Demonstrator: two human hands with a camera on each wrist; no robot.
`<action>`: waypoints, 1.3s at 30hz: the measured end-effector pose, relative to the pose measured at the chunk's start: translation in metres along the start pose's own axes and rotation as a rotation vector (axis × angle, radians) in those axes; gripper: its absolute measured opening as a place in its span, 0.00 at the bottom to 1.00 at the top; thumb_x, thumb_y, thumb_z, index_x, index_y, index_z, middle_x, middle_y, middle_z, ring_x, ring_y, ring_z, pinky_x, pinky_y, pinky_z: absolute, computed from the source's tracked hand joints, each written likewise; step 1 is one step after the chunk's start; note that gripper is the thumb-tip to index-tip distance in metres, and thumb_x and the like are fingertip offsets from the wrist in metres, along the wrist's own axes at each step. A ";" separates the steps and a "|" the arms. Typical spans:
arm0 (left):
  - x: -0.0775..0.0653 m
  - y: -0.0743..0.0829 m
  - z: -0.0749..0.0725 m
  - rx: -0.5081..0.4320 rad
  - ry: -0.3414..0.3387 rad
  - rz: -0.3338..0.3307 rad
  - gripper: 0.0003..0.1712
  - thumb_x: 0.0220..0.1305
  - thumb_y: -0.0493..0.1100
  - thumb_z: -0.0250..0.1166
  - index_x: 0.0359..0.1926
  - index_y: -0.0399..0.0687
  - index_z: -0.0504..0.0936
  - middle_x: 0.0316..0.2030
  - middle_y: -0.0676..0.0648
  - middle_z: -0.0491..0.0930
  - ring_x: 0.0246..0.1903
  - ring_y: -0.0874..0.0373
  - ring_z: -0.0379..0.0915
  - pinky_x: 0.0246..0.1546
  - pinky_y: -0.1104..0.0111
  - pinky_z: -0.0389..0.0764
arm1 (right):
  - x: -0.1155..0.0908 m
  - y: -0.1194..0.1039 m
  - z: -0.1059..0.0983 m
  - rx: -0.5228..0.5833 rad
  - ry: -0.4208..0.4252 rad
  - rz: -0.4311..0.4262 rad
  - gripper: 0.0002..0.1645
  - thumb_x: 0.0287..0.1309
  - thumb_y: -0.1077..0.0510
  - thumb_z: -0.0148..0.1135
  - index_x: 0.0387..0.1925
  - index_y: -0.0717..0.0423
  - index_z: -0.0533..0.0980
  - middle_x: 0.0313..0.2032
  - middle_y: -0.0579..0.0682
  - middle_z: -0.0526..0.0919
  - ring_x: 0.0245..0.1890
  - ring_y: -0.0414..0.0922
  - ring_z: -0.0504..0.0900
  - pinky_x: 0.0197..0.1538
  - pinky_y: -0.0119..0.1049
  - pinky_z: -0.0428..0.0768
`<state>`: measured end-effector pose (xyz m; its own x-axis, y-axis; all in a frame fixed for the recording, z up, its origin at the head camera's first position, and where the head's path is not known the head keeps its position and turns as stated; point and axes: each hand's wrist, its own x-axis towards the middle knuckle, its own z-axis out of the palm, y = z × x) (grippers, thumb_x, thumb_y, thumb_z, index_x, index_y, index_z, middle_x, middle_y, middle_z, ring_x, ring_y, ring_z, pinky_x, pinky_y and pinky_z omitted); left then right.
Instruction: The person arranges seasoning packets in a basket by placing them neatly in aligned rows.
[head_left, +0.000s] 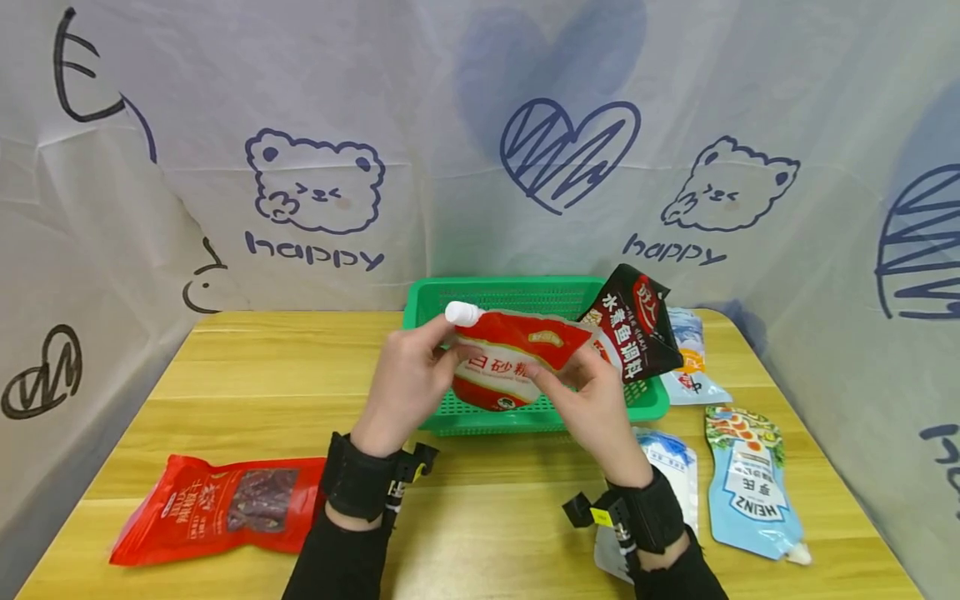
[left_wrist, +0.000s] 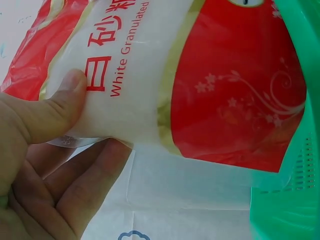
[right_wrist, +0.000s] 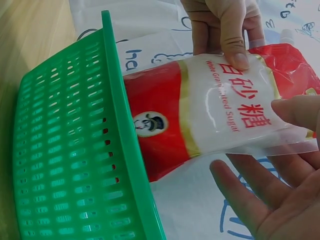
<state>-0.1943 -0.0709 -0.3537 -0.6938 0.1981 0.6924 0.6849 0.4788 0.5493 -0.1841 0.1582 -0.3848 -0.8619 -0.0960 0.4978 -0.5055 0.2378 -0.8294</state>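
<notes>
A red and white bag of white granulated sugar [head_left: 498, 367] with a white cap is tilted over the green basket [head_left: 468, 427]. My left hand [head_left: 408, 379] grips its left side, thumb on the front and fingers behind. At the right side of the bag is my right hand [head_left: 592, 400], its thumb across the front and fingers behind. In the right wrist view some of these fingertips [right_wrist: 222, 170] stand spread just off the bag. The bag's lower end reaches below the basket's rim in that view.
A black seasoning packet [head_left: 633, 325] leans on the basket's right side. Beyond it lies a white-blue packet [head_left: 690, 358]. A light blue Heinz pouch [head_left: 753, 492] and a white pouch [head_left: 675, 467], partly behind the right wrist, lie right. A red packet [head_left: 225, 508] lies left.
</notes>
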 end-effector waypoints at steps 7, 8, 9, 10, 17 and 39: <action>-0.001 -0.001 0.003 0.020 -0.024 0.005 0.16 0.61 0.31 0.74 0.51 0.41 0.87 0.41 0.41 0.90 0.27 0.56 0.83 0.21 0.70 0.75 | 0.001 -0.001 0.001 -0.044 0.004 -0.004 0.17 0.65 0.64 0.70 0.55 0.63 0.83 0.48 0.57 0.89 0.44 0.50 0.89 0.44 0.35 0.87; -0.001 -0.001 0.003 0.019 -0.027 -0.001 0.17 0.61 0.31 0.74 0.51 0.41 0.87 0.41 0.41 0.90 0.27 0.57 0.83 0.20 0.70 0.72 | 0.002 -0.001 0.001 -0.054 0.012 -0.010 0.17 0.66 0.64 0.70 0.54 0.63 0.83 0.48 0.57 0.89 0.43 0.49 0.89 0.43 0.34 0.88; -0.001 0.000 0.003 0.020 -0.030 -0.010 0.17 0.61 0.31 0.74 0.52 0.41 0.87 0.41 0.41 0.90 0.27 0.57 0.83 0.21 0.71 0.71 | 0.002 -0.001 0.001 -0.056 0.021 -0.011 0.16 0.66 0.63 0.70 0.54 0.63 0.83 0.47 0.56 0.90 0.43 0.48 0.89 0.42 0.34 0.88; -0.001 0.000 0.003 0.017 -0.037 -0.020 0.17 0.62 0.30 0.74 0.52 0.41 0.87 0.41 0.42 0.90 0.27 0.57 0.82 0.21 0.71 0.71 | 0.002 -0.001 0.002 -0.056 0.029 -0.016 0.16 0.66 0.63 0.70 0.53 0.63 0.84 0.46 0.56 0.90 0.43 0.47 0.89 0.42 0.34 0.88; 0.000 0.002 0.003 0.005 -0.069 -0.066 0.13 0.62 0.35 0.75 0.48 0.41 0.86 0.38 0.44 0.89 0.29 0.56 0.82 0.24 0.70 0.79 | 0.002 0.000 0.005 -0.031 0.102 -0.039 0.13 0.67 0.64 0.69 0.50 0.65 0.85 0.44 0.58 0.90 0.43 0.43 0.88 0.41 0.29 0.85; -0.001 -0.006 0.007 -0.024 -0.346 -0.204 0.26 0.64 0.41 0.74 0.60 0.44 0.76 0.50 0.47 0.84 0.42 0.55 0.79 0.42 0.64 0.85 | -0.001 -0.003 0.006 0.062 0.222 0.001 0.11 0.67 0.67 0.66 0.49 0.70 0.83 0.42 0.66 0.89 0.35 0.35 0.88 0.36 0.28 0.86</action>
<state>-0.1991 -0.0683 -0.3607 -0.8474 0.3794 0.3714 0.5272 0.5188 0.6730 -0.1816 0.1521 -0.3845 -0.8362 0.1203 0.5350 -0.5121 0.1777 -0.8403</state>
